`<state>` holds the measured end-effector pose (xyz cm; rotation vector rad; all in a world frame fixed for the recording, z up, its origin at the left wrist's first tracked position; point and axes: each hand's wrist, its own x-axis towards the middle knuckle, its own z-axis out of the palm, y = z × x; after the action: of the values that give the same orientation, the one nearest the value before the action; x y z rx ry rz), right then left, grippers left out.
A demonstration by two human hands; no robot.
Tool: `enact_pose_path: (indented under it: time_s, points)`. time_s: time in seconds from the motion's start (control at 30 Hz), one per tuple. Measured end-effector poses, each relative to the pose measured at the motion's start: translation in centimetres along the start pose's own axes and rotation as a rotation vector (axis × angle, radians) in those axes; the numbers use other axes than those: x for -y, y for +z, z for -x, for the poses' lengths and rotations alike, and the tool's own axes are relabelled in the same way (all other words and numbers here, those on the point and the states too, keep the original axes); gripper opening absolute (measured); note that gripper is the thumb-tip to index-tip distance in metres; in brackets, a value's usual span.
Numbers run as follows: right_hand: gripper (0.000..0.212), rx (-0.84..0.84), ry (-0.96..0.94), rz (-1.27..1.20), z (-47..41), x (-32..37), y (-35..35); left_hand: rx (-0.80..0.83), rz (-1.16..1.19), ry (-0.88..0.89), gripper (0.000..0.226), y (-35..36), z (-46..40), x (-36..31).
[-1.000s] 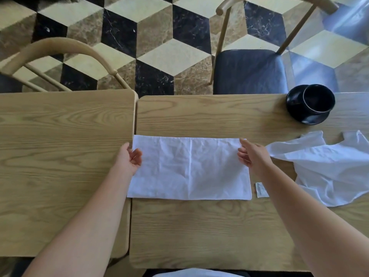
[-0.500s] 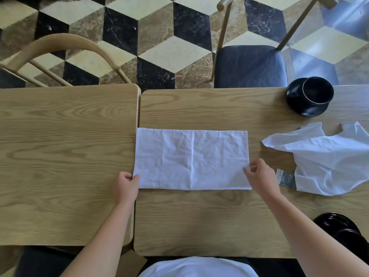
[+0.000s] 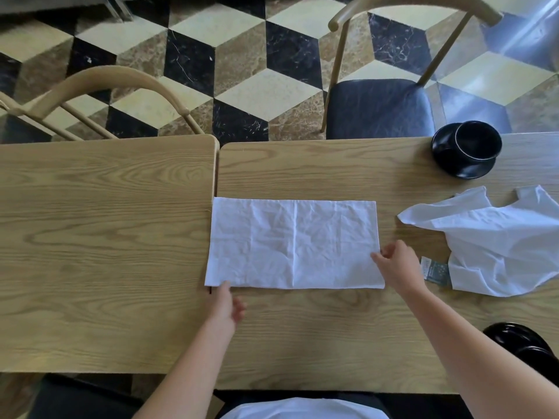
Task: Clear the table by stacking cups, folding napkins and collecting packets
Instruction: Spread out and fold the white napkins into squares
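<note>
- Surface [image 3: 90,252] left of the folded napkin [image 3: 293,243]: bare wood, open passage.
- Right side crowded: packet [image 3: 435,269], crumpled napkin [image 3: 499,243], black cup [image 3: 476,143] near the far edge.

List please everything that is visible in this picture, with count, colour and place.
flat napkin: 1, white, spread at the middle of the right table
crumpled napkin: 1, white, right side
packet: 1, dark teal and white, partly under the crumpled napkin
cup: 1, black, on a black saucer, far right
black dish: 1, near right edge, partly hidden
tables: 2, light wood, side by side
chairs: 2, wooden, beyond the tables
left hand: 1, at the napkin's near left corner
right hand: 1, at its near right corner
</note>
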<state>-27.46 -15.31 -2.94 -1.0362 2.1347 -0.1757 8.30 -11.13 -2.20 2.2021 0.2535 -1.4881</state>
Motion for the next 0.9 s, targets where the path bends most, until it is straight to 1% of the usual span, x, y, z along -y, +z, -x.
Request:
enact_pose_path:
  time_s: [0.07, 0.1, 0.17, 0.23, 0.3, 0.33, 0.37, 0.43, 0.5, 0.57, 0.67, 0.73, 0.8, 0.9]
  points:
    - [0.020, -0.053, -0.085, 0.048, -1.5, 1.5, -0.9, 0.206, 0.064, -0.172, 0.029, 2.8, 2.3, 1.6]
    - [0.022, -0.064, -0.132, 0.089, -2.3, 2.4, -1.3, 0.297, 0.060, -0.221, 0.026, 4.4, 3.4, 2.5]
    - [0.036, -0.039, -0.245, 0.193, -4.1, 4.2, -1.9, 0.456, 0.058, -0.298, 0.021, 7.7, 5.6, 4.0]
    - [0.041, -0.001, -0.345, 0.286, -5.7, 6.1, -2.2, 0.546, 0.103, -0.382, 0.026, 10.5, 7.4, 5.0]
    - [0.041, 0.030, -0.400, 0.350, -6.9, 7.6, -2.2, 0.589, 0.144, -0.404, 0.039, 12.7, 8.7, 5.5]
    - [0.041, 0.048, -0.401, 0.367, -7.4, 8.2, -2.2, 0.581, 0.151, -0.392, 0.045, 13.5, 9.0, 5.7]
    - [0.042, 0.067, -0.391, 0.375, -7.7, 8.7, -2.2, 0.560, 0.149, -0.372, 0.043, 14.3, 9.2, 5.8]
    - [0.043, 0.098, -0.360, 0.405, -8.2, 9.2, -2.2, 0.498, 0.136, -0.358, 0.025, 15.8, 9.1, 5.7]
    - [0.043, 0.100, -0.335, 0.468, -8.7, 9.3, -2.3, 0.439, 0.162, -0.379, 0.017, 16.8, 8.9, 5.4]
    - [0.043, 0.101, -0.320, 0.538, -9.0, 9.4, -2.4, 0.417, 0.183, -0.398, 0.017, 17.6, 9.1, 5.4]
    - [0.036, 0.109, -0.311, 0.612, -9.2, 9.5, -2.3, 0.375, 0.114, -0.406, 0.024, 18.1, 9.4, 5.9]
    - [0.035, 0.142, -0.289, 0.651, -9.2, 9.6, -2.2, 0.364, 0.093, -0.420, 0.026, 18.1, 9.2, 6.3]
    - [0.033, 0.168, -0.272, 0.658, -9.0, 9.7, -2.0, 0.343, 0.131, -0.423, 0.022, 18.1, 9.2, 6.5]
    - [0.026, 0.142, -0.268, 0.574, -8.7, 9.9, -2.1, 0.296, 0.260, -0.391, 0.013, 18.3, 9.5, 7.1]
